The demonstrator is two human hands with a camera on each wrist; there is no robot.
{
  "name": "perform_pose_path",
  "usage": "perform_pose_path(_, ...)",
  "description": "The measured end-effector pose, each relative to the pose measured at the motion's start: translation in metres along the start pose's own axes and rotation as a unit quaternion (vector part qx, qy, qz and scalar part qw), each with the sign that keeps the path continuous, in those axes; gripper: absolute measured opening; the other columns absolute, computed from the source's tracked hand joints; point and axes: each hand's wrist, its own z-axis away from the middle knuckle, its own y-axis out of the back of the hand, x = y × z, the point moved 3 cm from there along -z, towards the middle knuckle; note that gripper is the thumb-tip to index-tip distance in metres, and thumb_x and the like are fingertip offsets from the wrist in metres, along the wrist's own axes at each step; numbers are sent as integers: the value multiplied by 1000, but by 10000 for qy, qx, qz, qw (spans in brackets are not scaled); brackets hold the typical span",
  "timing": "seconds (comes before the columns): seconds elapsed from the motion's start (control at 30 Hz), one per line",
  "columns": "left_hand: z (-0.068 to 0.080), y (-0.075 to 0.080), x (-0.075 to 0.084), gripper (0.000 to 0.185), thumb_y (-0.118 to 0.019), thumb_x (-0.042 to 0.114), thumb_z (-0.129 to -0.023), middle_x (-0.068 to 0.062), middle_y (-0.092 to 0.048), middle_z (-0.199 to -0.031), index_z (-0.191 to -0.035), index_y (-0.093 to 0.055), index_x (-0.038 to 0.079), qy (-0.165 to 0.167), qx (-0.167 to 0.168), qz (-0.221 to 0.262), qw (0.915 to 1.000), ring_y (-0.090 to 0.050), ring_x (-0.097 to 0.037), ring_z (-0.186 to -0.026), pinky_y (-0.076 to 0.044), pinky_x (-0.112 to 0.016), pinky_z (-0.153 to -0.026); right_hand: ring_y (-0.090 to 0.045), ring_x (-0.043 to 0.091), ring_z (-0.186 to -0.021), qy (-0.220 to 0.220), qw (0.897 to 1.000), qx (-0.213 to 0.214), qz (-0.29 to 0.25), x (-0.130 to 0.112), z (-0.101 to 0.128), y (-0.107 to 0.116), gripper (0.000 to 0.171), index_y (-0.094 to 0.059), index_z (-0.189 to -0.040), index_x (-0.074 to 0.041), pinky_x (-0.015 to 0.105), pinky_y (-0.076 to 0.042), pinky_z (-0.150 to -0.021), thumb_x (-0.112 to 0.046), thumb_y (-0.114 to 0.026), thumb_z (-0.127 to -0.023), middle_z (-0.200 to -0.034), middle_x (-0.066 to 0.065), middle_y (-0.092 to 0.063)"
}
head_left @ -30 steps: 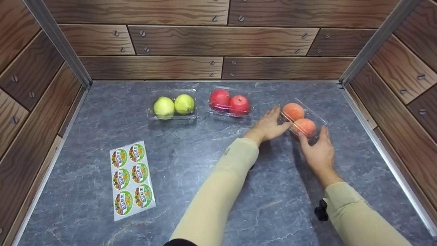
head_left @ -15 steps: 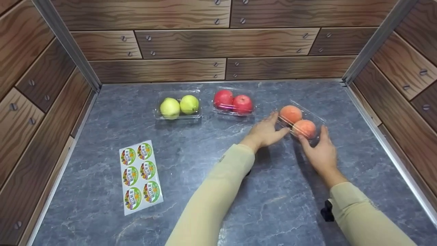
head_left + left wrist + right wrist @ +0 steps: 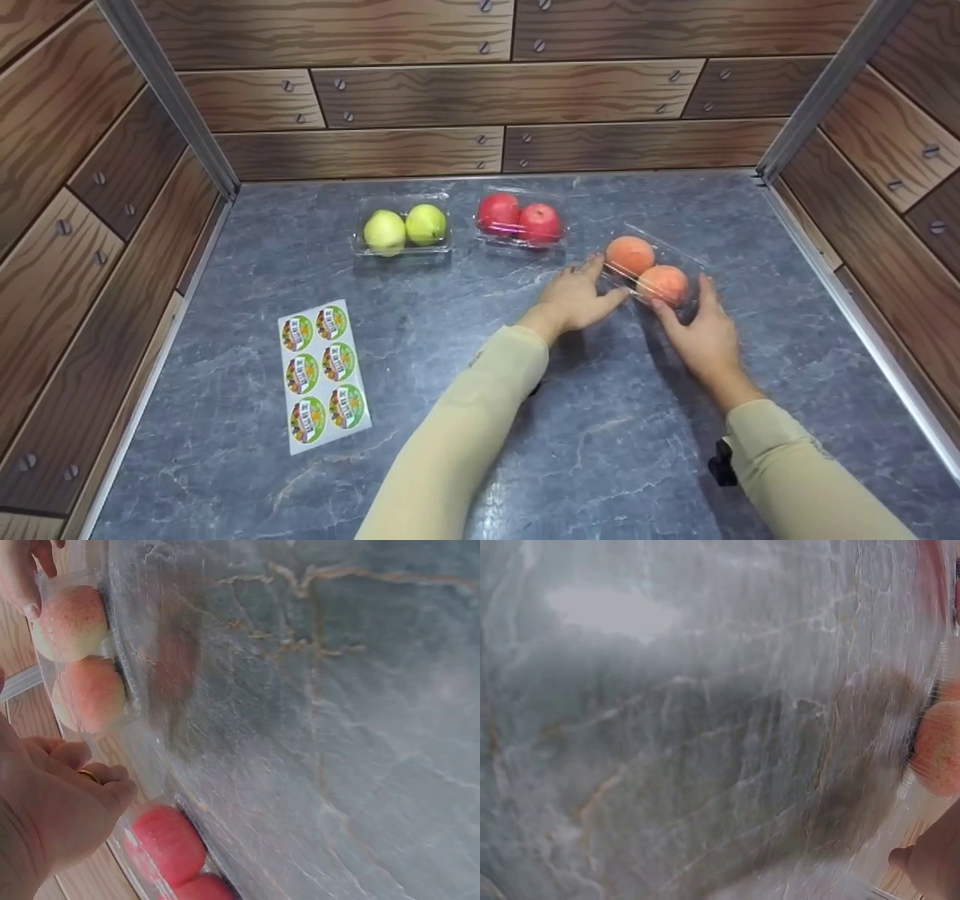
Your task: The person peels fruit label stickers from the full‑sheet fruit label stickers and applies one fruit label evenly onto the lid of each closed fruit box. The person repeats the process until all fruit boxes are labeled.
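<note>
A clear clamshell of two peaches sits right of centre on the grey marbled counter, framed from both sides. The left hand lays nearly straight fingers against its near-left edge; the right hand cups the near-right corner, thumb curled at the front peach, seemingly to steady the light box between them. Just beyond, a box of red apples crowds the left side, with green pears farther along. The steel rail lies well to the right; open counter stretches toward the person, a sticker sheet lying well apart.
</note>
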Motion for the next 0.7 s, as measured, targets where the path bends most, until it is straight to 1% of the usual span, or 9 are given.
perform_pose_path(0.2,17,-1,-4,86,-44,65,-105,-2,-31,-173,-170,-24,13,-188,136,-418,9989,-28,-34,-159,-23,-44,-129,-43,61,-139,68,10000,-66,31,-3,8,0,97,-24,-164,6,70,-34,-115,-49,-70,-99,-160,38,-35)
perform_pose_path(0.27,21,-3,-3,86,-44,64,-105,-3,-32,-172,-170,-24,12,-260,168,-547,9980,-30,-36,-158,-24,-45,-128,-44,62,-137,107,9999,-51,31,-2,11,2,96,-25,-164,6,71,-35,-114,-49,-71,-99,-158,40,-38)
perform_pose_path(0.4,26,-7,-2,87,-42,66,-104,-3,-32,-172,-170,-23,13,-277,192,-676,9971,-32,-35,-157,-23,-44,-129,-45,63,-136,195,9998,-52,87,-2,16,4,95,-26,-163,6,73,-35,-112,-49,-70,-100,-154,41,-41)
perform_pose_path(0.5,31,-9,-3,86,-42,66,-105,-5,-31,-172,-170,-23,13,-320,220,-555,9977,-32,-37,-156,-21,-45,-129,-45,62,-136,227,9997,-38,82,-2,19,5,93,-27,-163,6,72,-36,-112,-46,-71,-99,-154,41,-43)
perform_pose_path(0.57,35,-8,-6,84,-42,63,-105,-7,-31,-172,-170,-23,14,-336,253,-451,9981,-34,-39,-155,-23,-47,-129,-43,60,-139,265,9996,-55,30,-3,21,2,94,-27,-162,7,70,-34,-115,-44,-72,-99,-156,40,-41)
perform_pose_path(0.7,46,-7,-15,82,-43,62,-106,-5,-31,-172,-170,-24,15,-165,308,-286,9990,-37,-42,-153,-25,-50,-128,-42,60,-140,372,9992,-159,-21,-7,24,-6,94,-28,-162,8,69,-34,-116,-44,-73,-99,-158,39,-39)
